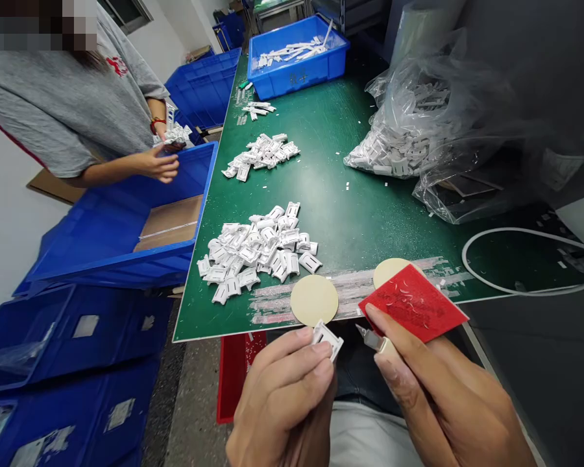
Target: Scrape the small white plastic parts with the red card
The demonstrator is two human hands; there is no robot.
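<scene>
My left hand [287, 389] is closed around a small white plastic part [328, 340] with a slot in it, held up near the table's front edge. Close by on the right, my right hand [442, 395] grips a craft knife [377, 340], its pointed blade angled toward the white part but apart from it. Beyond the right hand lies a red square pad [413, 303] with thin white shavings on it, partly over a cream round disc. Another cream disc [314, 300] is just past the left hand. A heap of similar white parts [260, 246] sits farther left.
Farther back are another pile of white parts [263, 154], a blue bin [299, 58] and a clear plastic bag [409, 130] of parts. A white cable [467, 253] loops at the right. At the left, a person holds white parts over a large blue crate [121, 259]. A red bin [230, 383] stands below.
</scene>
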